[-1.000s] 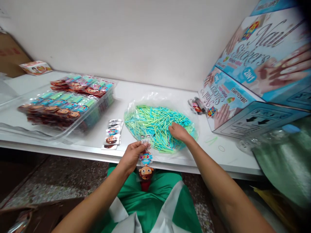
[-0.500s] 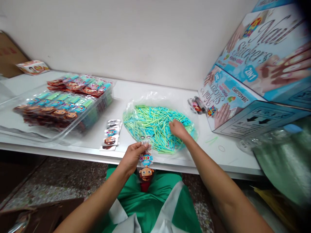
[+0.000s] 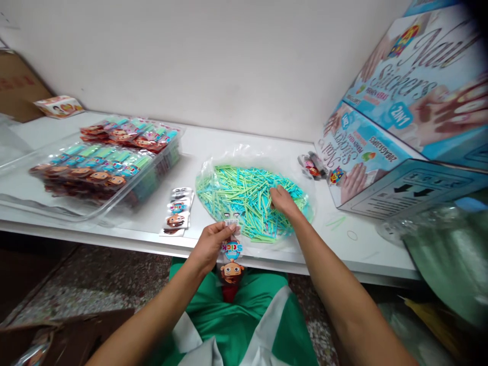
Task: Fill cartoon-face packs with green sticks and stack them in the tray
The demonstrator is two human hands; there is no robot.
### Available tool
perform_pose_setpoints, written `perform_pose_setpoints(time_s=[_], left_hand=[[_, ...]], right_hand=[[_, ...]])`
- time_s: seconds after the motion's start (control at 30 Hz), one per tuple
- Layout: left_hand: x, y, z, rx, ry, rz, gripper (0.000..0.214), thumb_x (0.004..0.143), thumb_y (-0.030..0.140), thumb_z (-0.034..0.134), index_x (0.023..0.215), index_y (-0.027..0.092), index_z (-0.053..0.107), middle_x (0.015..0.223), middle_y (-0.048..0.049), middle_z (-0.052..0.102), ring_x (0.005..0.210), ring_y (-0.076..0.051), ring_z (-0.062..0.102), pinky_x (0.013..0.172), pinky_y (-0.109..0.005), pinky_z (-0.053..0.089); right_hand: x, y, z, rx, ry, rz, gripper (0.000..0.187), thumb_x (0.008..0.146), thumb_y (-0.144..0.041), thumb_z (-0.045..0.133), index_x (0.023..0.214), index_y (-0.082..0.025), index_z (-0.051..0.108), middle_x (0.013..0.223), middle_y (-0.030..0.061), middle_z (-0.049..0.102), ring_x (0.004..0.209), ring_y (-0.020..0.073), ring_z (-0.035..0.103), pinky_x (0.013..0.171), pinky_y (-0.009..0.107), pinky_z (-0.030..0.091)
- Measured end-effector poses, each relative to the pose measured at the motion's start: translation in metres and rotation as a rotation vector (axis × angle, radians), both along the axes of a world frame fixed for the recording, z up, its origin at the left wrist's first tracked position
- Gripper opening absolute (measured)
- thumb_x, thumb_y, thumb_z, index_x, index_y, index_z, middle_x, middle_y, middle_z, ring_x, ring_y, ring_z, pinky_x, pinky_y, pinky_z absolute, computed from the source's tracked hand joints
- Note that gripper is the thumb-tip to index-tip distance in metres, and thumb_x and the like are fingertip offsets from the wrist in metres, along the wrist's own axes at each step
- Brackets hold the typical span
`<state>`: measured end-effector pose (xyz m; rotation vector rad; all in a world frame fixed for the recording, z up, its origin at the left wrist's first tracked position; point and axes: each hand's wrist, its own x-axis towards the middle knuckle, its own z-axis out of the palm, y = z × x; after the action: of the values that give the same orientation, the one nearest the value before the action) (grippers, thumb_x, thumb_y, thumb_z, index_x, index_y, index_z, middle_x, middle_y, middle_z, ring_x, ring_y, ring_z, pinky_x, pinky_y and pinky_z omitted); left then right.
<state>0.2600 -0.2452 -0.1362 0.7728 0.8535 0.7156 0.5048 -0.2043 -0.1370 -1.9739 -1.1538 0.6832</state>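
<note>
My left hand pinches the top of a clear printed packet with a cartoon face, held at the table's front edge above my green lap. My right hand rests, fingers curled down, in a heap of blue and green sticks lying on a clear plastic bag in the middle of the white table. Whether its fingers grip a stick is hidden. A small stack of empty packets lies left of the heap.
A clear tray of filled packets sits at the left. Large blue "Nail Stickers" cartons stand at the right, with a few loose packets beside them. A small box lies far left. A green plastic bag fills the right edge.
My right hand has shifted slightly back and forth over the stick heap. My left hand has kept the packet in the same spot.
</note>
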Motion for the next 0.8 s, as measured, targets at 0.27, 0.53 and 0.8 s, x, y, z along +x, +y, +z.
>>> perform_pose_setpoints(time_s=[0.27, 0.53, 0.8], left_hand=[[0.038, -0.001, 0.005, 0.130, -0.227, -0.139, 0.022, 0.067, 0.029, 0.073, 0.077, 0.011, 0.070, 0.073, -0.0051, 0.067, 0.066, -0.012, 0.058, 0.067, -0.024, 0.043], [0.045, 0.000, 0.002, 0.162, -0.279, -0.096, 0.025, 0.068, 0.029, 0.072, 0.086, 0.012, 0.070, 0.078, -0.0054, 0.069, 0.071, -0.013, 0.061, 0.075, -0.027, 0.044], [0.025, 0.005, 0.004, 0.263, -0.042, -0.138, 0.028, 0.069, 0.034, 0.071, 0.080, 0.009, 0.065, 0.080, -0.0089, 0.071, 0.073, -0.018, 0.066, 0.074, -0.031, 0.048]], right_hand=[[-0.048, -0.037, 0.011, 0.344, 1.044, 0.099, 0.011, 0.080, -0.028, 0.054, 0.081, -0.019, 0.047, 0.069, -0.0028, 0.055, 0.062, 0.0109, 0.057, 0.058, 0.025, 0.049], [-0.075, -0.064, 0.007, 0.328, 1.032, 0.145, 0.027, 0.081, -0.046, 0.054, 0.082, -0.020, 0.049, 0.070, -0.0035, 0.053, 0.056, 0.0099, 0.051, 0.052, 0.024, 0.043], [-0.041, -0.084, 0.054, 0.125, -0.046, 0.548, 0.026, 0.093, -0.043, 0.033, 0.081, -0.020, 0.040, 0.069, -0.0025, 0.046, 0.062, 0.0117, 0.046, 0.060, 0.026, 0.038]])
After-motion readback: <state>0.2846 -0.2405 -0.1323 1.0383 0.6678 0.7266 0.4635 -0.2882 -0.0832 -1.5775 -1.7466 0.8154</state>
